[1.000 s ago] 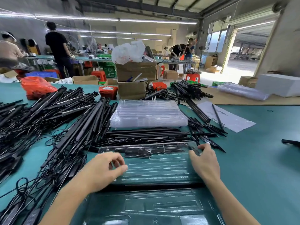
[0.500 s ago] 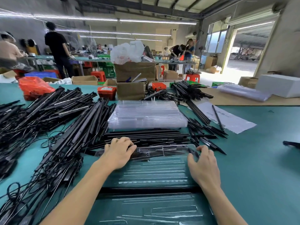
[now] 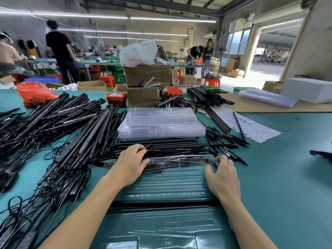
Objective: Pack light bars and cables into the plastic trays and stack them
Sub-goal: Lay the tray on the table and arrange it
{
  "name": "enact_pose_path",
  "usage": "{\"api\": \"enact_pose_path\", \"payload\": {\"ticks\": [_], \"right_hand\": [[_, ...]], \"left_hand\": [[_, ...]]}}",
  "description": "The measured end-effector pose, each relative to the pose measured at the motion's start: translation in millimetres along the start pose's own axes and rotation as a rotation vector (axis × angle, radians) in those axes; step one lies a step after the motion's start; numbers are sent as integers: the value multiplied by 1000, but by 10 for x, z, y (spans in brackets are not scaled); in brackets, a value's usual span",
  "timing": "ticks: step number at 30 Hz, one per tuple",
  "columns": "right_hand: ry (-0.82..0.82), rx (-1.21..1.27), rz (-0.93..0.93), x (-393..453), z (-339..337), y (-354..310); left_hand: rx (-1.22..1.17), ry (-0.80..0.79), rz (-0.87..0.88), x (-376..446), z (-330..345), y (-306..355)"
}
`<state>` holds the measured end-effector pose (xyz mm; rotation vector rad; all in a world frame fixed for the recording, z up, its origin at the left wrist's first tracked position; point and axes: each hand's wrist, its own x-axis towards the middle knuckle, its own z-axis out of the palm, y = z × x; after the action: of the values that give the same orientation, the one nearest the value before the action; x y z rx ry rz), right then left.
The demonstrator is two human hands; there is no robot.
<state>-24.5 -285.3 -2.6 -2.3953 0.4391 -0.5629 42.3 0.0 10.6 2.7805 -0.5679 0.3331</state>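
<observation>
A clear plastic tray [image 3: 170, 184] lies open on the green table in front of me, and a second clear tray [image 3: 161, 229] lies nearer, at the bottom edge. A row of black light bars [image 3: 176, 146] lies just behind the open tray. My left hand [image 3: 132, 162] reaches over the tray's far left edge, with fingers curled over one of these bars and the thumb on its near side. My right hand [image 3: 222, 177] holds the tray's far right corner, fingers arched over the rim and thumb inside.
A stack of clear trays [image 3: 161, 123] stands behind the bars. Heaps of black light bars with tangled cables [image 3: 68, 141] cover the table's left side. Black spikes [image 3: 226, 141] and a paper sheet [image 3: 251, 126] lie to the right. Cardboard boxes [image 3: 143, 96] stand at the back.
My left hand moved from the tray's near left part forward onto the row of black bars. My right hand stayed at the tray's far right corner.
</observation>
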Motion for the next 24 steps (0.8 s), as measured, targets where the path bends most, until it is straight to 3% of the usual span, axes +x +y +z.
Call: {"api": "enact_pose_path", "payload": {"ticks": [6,13,16,19,24], "right_hand": [[-5,-11,4,11,8,-3],[-7,-43,-3,15,18,3],[-7,-43,2,19,20,-2],[-4,-34,1,20,16,1],[-7,-30,6,21,11,-2]], "left_hand": [[-209,117,27,-71,-22,42],[-34,-226,-75,-1,65,16],[0,-257,-66,47,58,24],[14,-142,-22,37,25,57],[-65,331,174,-109,-132,186]]}}
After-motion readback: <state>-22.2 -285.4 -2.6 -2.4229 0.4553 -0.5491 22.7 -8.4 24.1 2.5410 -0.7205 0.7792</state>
